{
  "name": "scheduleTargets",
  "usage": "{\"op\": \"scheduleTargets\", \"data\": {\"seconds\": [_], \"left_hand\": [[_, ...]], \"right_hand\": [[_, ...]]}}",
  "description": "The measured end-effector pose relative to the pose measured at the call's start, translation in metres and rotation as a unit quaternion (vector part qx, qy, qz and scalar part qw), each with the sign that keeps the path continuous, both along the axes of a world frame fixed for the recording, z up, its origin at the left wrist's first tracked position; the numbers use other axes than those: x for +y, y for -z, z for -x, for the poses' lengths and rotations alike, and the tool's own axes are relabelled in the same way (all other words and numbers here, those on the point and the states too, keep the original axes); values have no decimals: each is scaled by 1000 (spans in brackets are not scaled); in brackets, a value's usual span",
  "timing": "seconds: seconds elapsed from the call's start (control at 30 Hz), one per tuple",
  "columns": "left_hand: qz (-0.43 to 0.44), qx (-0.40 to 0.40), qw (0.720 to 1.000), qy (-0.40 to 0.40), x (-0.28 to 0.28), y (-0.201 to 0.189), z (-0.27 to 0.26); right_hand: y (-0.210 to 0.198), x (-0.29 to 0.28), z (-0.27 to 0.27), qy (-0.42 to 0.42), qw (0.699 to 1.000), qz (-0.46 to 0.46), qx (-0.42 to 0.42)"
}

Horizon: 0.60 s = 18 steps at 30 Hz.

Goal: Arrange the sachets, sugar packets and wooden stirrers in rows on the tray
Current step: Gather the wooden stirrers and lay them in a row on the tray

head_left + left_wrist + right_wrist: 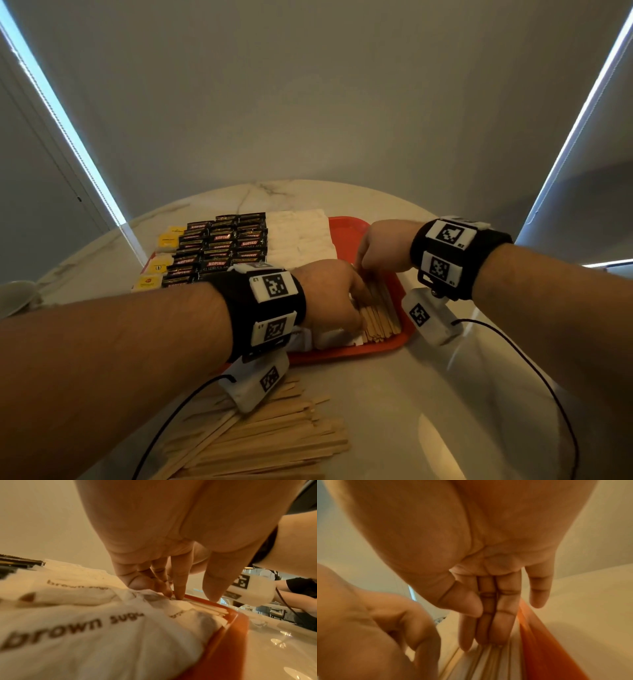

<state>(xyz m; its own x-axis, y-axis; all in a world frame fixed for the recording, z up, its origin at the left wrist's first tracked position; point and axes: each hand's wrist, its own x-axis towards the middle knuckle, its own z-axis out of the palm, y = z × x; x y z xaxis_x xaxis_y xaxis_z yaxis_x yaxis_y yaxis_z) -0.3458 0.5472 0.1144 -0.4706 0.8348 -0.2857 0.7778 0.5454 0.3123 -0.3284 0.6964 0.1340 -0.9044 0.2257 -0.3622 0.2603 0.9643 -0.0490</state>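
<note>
The left hand (330, 294) presses loosely bent fingers on the wooden stirrers (380, 313) lying at the red tray (346, 351)'s right edge, the right hand (383, 246) lays straight fingers on their far ends — gripping nothing — so an uneven push could skew the row onto the sugar packets (96, 628).

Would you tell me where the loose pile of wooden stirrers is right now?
In the head view, the loose stirrer pile lies on the table, nearer than the red tray, below the left hand.
</note>
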Motion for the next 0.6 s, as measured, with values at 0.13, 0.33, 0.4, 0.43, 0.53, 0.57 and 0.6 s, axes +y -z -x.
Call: {"op": "scheduleTargets", "data": {"seconds": [0.13, 0.33, 0.4, 0.43, 0.53, 0.57, 0.6], "left_hand": [[-50, 2, 999, -12, -14, -14, -9], [-86, 36, 993, -68, -98, -41, -30], [-46, 44, 995, -75, -136, -42, -41], [-24, 44, 995, -86, -154, -41, -47], [63, 63, 988, -129, -196, -39, -64], [100, 66, 983, -138, -206, -37, -69], [134, 65, 979, -142, -214, -36, -74]], "right_hand": [[-9, -6, -12, 12, 995, 59, 73], [-14, -77, -41, -88, 981, 163, 64], [-12, -105, -57, -155, 973, 170, 28], [-11, -117, -66, -181, 968, 176, 8], [-5, -149, -89, -249, 954, 151, -76], [-1, -156, -94, -272, 951, 108, -95], [3, -163, -99, -290, 949, 66, -103]]}}
